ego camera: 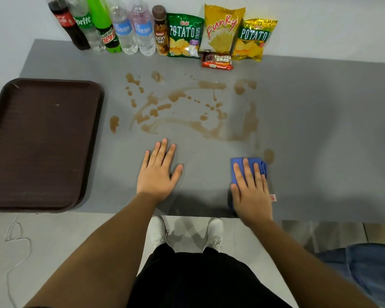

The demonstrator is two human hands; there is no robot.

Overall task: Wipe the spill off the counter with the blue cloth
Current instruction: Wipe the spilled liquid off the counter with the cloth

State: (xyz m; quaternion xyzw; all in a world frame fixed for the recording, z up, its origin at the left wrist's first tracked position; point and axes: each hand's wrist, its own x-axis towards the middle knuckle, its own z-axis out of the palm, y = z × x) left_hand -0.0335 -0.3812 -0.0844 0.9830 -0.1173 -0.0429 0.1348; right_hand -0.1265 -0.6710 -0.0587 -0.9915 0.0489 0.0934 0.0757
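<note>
A brown liquid spill (187, 107) spreads in streaks and drops over the middle of the grey counter (320, 130). A folded blue cloth (239, 170) lies flat near the counter's front edge, just below a small brown drop (269, 155). My right hand (251, 190) rests palm down on the cloth, fingers spread, pressing it to the counter. My left hand (158, 172) lies flat and empty on bare counter, just short of the spill's near edge.
A dark brown tray (38, 141) sits at the left. Several drink bottles (120, 27) and snack bags (222, 32) line the back wall, with a chocolate bar pack (217, 61) in front of them. The counter's front edge runs just behind my wrists.
</note>
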